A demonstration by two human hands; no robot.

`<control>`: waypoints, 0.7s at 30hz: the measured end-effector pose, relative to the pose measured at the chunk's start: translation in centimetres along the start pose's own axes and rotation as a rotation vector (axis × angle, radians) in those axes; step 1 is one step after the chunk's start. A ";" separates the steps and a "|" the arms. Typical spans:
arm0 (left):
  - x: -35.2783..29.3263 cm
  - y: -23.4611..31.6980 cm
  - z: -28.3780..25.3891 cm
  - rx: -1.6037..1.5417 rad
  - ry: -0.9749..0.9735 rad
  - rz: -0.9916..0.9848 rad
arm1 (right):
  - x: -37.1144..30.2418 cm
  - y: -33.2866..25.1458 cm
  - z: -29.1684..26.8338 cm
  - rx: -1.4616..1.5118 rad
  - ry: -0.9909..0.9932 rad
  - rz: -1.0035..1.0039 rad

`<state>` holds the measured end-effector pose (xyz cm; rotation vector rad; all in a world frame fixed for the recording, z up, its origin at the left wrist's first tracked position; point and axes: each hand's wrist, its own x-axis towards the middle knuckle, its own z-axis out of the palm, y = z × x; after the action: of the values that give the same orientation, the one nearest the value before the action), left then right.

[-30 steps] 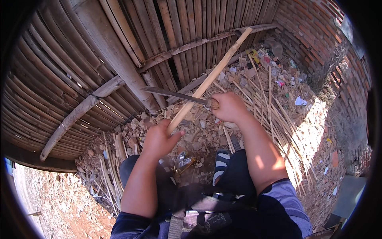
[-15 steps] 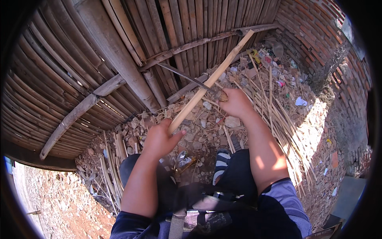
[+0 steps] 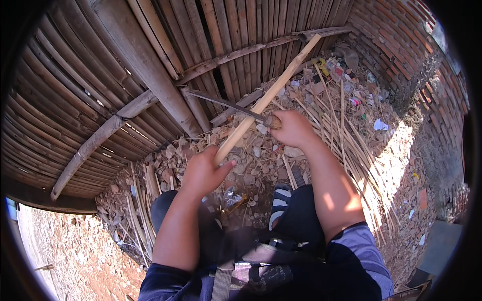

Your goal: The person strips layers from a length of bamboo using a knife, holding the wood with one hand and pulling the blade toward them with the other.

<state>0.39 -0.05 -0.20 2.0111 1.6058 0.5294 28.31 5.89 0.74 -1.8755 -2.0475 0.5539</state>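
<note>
My left hand is closed around the near end of a long, pale bamboo strip, its thumb sticking out to the side. The strip slants away from me to the upper right, its far end in front of the bamboo wall. In my right hand is the wooden handle of a long knife. Its dark blade points to the upper left and crosses the strip near the middle, lying over it. The fingers of both hands are partly hidden behind what they hold.
A bamboo-slat wall with thick poles rises ahead and left. Many thin bamboo strips lie on the right, more by my left knee. Stony rubble with litter covers the ground. A brick wall stands at the right.
The knife blade has slid down along the bamboo strip toward my left hand, and my right hand has moved slightly left and nearer. My left hand keeps its hold.
</note>
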 end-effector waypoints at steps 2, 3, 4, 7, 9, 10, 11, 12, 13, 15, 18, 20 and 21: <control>0.1 -0.2 0.1 0.001 0.007 0.040 | 0.0 0.1 0.2 -0.030 0.045 -0.014; 0.0 -0.2 0.0 0.001 0.006 0.038 | 0.0 0.1 0.3 -0.029 0.044 -0.014; 0.0 -0.3 0.0 -0.001 0.014 0.041 | 0.0 0.0 0.4 -0.025 0.051 -0.008; -0.1 -0.3 -0.1 0.003 0.007 0.031 | 0.0 -0.1 0.3 -0.017 0.042 -0.009; -0.1 -0.1 -0.3 0.010 -0.008 0.018 | -0.1 -0.1 0.1 -0.013 0.024 -0.015; -0.1 -0.1 -0.4 0.015 -0.019 0.011 | -0.1 -0.1 -0.1 -0.004 0.011 -0.027; -0.1 0.0 -0.5 0.019 -0.031 0.004 | -0.2 0.1 -0.1 0.004 -0.002 -0.040; -0.2 -0.2 -0.4 0.020 -0.030 0.002 | -0.1 0.3 -0.2 0.006 -0.003 -0.042; -0.2 -0.4 -0.1 0.016 -0.008 0.028 | 0.0 0.6 -0.3 0.035 0.010 -0.035; -0.2 -0.3 0.1 0.009 0.012 0.055 | 0.0 0.6 -0.9 0.063 0.022 -0.026; -0.1 0.1 0.0 -0.031 0.019 0.016 | -0.3 0.6 -2.1 -0.039 0.036 0.107; -0.1 0.4 -0.1 -0.031 0.009 0.008 | -0.2 1.7 -1.8 0.022 0.087 0.138; -0.1 0.3 -0.1 -0.029 0.011 0.006 | -0.2 1.3 -1.8 0.024 0.086 0.134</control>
<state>0.51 -0.18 0.08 1.9957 1.5906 0.5640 30.35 5.87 1.71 -1.9969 -1.8637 0.5187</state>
